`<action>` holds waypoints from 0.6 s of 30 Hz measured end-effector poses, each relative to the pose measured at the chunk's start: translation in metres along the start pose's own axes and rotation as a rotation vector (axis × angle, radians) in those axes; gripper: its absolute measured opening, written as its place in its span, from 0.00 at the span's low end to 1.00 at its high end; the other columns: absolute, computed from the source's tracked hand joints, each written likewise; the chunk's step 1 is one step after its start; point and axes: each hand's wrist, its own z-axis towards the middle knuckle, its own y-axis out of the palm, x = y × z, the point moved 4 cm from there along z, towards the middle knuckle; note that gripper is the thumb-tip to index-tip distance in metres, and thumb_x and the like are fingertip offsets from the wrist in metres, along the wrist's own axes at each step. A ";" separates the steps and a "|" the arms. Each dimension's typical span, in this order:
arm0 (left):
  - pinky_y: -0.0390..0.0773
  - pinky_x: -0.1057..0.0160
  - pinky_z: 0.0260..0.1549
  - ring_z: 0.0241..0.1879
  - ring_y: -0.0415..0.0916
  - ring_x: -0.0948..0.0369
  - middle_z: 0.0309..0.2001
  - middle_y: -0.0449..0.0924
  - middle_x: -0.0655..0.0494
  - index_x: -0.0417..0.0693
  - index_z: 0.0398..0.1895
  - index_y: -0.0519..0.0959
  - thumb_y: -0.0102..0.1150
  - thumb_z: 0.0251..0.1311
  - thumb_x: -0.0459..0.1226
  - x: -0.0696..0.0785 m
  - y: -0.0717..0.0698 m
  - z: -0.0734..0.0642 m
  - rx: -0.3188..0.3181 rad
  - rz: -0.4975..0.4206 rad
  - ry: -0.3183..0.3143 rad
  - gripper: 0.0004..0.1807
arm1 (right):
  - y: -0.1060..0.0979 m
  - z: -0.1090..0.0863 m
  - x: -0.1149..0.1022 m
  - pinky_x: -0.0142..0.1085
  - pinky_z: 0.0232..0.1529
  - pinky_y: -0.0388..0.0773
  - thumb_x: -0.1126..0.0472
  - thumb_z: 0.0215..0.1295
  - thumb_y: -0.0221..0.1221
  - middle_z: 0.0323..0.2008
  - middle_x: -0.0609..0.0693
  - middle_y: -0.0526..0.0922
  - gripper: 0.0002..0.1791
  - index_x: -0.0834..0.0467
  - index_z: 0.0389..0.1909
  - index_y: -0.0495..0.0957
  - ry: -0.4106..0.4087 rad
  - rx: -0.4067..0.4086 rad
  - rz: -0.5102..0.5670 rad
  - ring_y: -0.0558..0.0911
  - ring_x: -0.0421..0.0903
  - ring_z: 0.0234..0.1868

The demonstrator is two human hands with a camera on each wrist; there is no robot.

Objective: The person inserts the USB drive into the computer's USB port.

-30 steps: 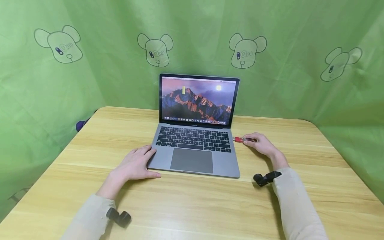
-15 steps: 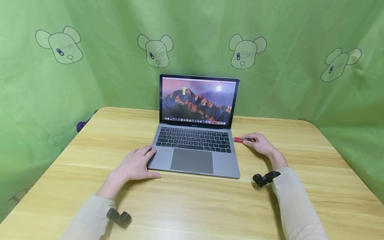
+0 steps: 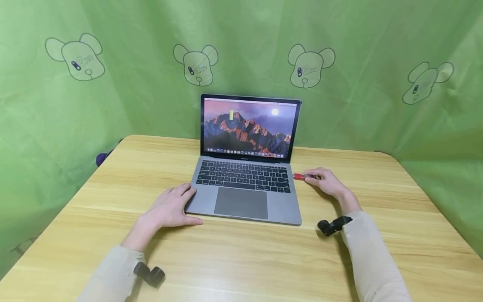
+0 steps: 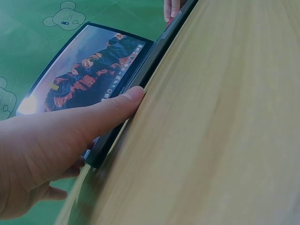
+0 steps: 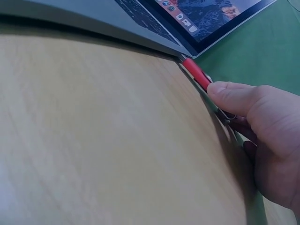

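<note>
A silver laptop (image 3: pixel 241 203) stands opened on the wooden table, its screen lit with a mountain picture. My left hand (image 3: pixel 168 206) rests at its front left corner: the thumb (image 4: pixel 117 104) lies along the front edge and the other fingers touch the left side. Beside the laptop's right edge, my right hand (image 3: pixel 329 183) pinches a red USB flash drive (image 5: pixel 194 72) with a metal swivel cover. The drive's silver plug meets the laptop's side; how deep it sits I cannot tell. My right fingertips partly hide the drive's rear end.
The wooden table (image 3: pixel 241 260) reaches around the laptop on all sides. A green curtain (image 3: pixel 249 25) with printed bear heads hangs close behind and at both sides. Black wrist cameras (image 3: pixel 150 274) are strapped to both sleeves. Something purple (image 3: pixel 101 158) shows past the table's left edge.
My right hand and the flash drive have shifted very slightly left towards the laptop. The left hand and the laptop keep their places.
</note>
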 end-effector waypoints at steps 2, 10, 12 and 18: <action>0.57 0.42 0.61 0.64 0.57 0.44 0.65 0.60 0.38 0.39 0.65 0.64 0.56 0.39 0.71 0.000 0.000 0.000 -0.003 -0.002 -0.001 0.57 | 0.000 0.000 0.000 0.56 0.56 0.61 0.59 0.66 0.55 0.49 0.67 0.73 0.20 0.69 0.54 0.73 0.004 -0.004 0.004 0.68 0.61 0.52; 0.58 0.42 0.60 0.64 0.57 0.43 0.65 0.60 0.37 0.38 0.64 0.64 0.57 0.39 0.71 0.001 -0.001 0.000 -0.003 -0.013 -0.002 0.57 | 0.000 0.000 -0.001 0.57 0.55 0.61 0.58 0.66 0.55 0.49 0.67 0.72 0.22 0.69 0.55 0.73 0.005 -0.009 -0.010 0.68 0.61 0.51; 0.58 0.42 0.60 0.64 0.57 0.43 0.65 0.60 0.37 0.38 0.65 0.64 0.57 0.39 0.71 0.001 -0.001 0.000 -0.003 -0.011 -0.002 0.57 | 0.000 0.000 -0.001 0.57 0.55 0.61 0.58 0.66 0.55 0.49 0.67 0.72 0.22 0.69 0.55 0.72 0.008 -0.010 -0.015 0.69 0.61 0.51; 0.58 0.43 0.61 0.64 0.57 0.44 0.65 0.59 0.37 0.38 0.65 0.64 0.58 0.40 0.70 0.001 -0.001 -0.001 -0.004 -0.014 -0.001 0.56 | 0.001 0.000 0.000 0.58 0.57 0.60 0.55 0.66 0.55 0.50 0.67 0.71 0.24 0.68 0.57 0.71 0.044 -0.021 0.012 0.68 0.61 0.52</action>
